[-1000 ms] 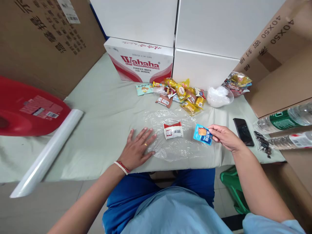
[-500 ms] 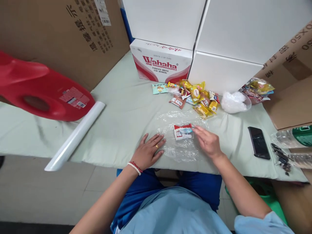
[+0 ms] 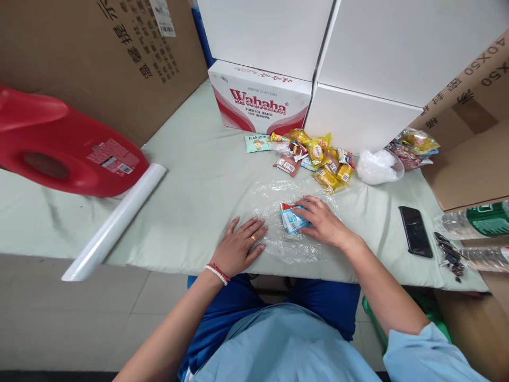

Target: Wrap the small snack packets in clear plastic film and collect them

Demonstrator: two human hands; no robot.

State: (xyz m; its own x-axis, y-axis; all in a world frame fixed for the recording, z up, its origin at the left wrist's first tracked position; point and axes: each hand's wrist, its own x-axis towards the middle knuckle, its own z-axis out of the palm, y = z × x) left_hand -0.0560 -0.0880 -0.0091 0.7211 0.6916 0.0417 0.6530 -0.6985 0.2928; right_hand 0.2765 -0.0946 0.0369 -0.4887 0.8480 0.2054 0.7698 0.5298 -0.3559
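A blue snack packet (image 3: 291,221) lies over the red-and-white snack packet (image 3: 287,207), whose red end shows behind it. My right hand (image 3: 324,222) grips the blue packet at its right side, fingers above and thumb below, covering part of it. Both packets rest on a clear plastic film (image 3: 294,253) spread on the table. My left hand (image 3: 239,245) lies flat with fingers spread, its fingertips on the film's left edge.
Behind the film is a pile of wrapped snacks (image 3: 318,154), with a bowl of white plastic (image 3: 379,167) beside it. A phone (image 3: 415,232), keys (image 3: 451,254) and bottles (image 3: 487,220) lie right. A white roll (image 3: 115,223) and red jug (image 3: 75,151) are left; boxes (image 3: 258,103) stand behind.
My right hand has carried the blue packet leftward from beside the red-and-white packet to on top of it. My left hand stays flat on the film edge. The camera view has shifted.
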